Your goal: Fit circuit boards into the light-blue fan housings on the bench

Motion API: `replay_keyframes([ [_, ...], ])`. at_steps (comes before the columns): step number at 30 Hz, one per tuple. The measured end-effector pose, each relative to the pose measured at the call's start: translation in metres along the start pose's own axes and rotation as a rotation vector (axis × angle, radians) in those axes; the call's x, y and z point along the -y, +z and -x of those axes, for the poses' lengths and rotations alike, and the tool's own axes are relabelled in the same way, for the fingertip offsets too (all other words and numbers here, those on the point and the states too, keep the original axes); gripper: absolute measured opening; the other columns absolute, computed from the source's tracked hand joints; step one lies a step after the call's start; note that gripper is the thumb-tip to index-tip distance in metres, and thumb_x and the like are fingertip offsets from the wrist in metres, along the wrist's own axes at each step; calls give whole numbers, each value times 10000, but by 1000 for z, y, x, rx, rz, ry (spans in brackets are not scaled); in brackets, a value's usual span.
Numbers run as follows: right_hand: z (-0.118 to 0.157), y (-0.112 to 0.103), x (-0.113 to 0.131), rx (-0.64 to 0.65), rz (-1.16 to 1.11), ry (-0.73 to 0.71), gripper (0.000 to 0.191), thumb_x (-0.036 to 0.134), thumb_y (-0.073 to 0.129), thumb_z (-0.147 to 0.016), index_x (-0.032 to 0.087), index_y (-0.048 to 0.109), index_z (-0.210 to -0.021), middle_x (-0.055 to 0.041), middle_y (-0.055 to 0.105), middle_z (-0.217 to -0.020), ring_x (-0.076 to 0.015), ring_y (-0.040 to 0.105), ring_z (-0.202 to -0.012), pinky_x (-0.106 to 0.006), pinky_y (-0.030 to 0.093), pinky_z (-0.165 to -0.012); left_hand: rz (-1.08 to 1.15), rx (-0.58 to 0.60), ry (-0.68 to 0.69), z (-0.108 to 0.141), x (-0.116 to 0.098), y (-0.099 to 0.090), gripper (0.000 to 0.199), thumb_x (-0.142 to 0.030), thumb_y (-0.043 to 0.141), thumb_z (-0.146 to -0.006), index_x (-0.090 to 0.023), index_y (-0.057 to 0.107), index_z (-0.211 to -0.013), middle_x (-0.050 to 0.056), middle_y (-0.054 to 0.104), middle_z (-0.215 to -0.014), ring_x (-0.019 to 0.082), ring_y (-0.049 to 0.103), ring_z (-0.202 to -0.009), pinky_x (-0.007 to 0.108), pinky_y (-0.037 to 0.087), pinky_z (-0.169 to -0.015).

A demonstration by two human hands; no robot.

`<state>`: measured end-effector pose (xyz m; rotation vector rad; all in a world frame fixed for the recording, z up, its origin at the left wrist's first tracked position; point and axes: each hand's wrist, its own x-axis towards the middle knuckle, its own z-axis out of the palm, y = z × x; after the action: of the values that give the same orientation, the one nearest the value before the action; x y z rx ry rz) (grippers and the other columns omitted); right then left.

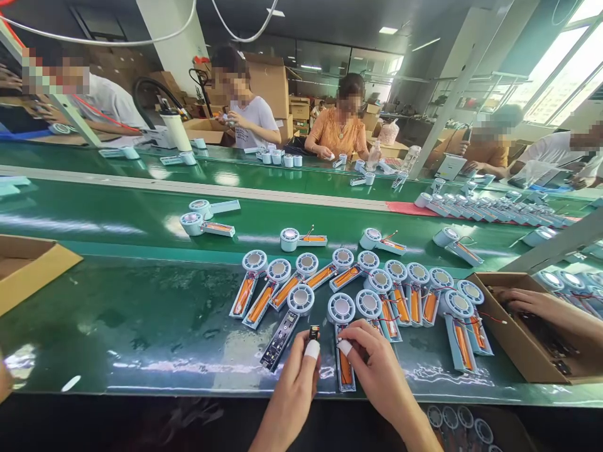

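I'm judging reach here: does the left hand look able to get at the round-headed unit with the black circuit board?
Probably yes: the left hand is close beside the round-headed unit, nothing visible between them, though the hand holds a small dark piece.

The left hand (296,367) wears 1 white cover (311,349) around the end of its thumb (308,371), beside the fingers (298,346). The right hand (380,361) has 1 matching white cap (345,347) at the thumb's tip, close to its index finger (353,334). Behind the fingers, both wrists (282,408) and forearms (417,430) are bare as far as they show.
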<state>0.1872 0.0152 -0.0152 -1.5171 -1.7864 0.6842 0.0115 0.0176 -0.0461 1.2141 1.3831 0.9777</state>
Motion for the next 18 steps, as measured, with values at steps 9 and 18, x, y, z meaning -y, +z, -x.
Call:
replay_keyframes([
  [9,12,8,5,-115,365,-230,259,144,390,-1012,225,630,-1068,-80,668,-1055,-214,662,-910,-328,526,-752,-113,112,208,0,-27,10,276,-397,507,-940,-206,697,-1004,90,761,-976,239,708,-861,339,579,-779],
  [18,2,2,8,-97,531,-386,252,105,407,-986,197,597,-849,-54,616,-840,-205,536,-745,-331,412,-691,-265,102,332,1,-22,7,274,-306,415,-968,-212,672,-983,104,724,-969,258,699,-933,366,572,-827],
])
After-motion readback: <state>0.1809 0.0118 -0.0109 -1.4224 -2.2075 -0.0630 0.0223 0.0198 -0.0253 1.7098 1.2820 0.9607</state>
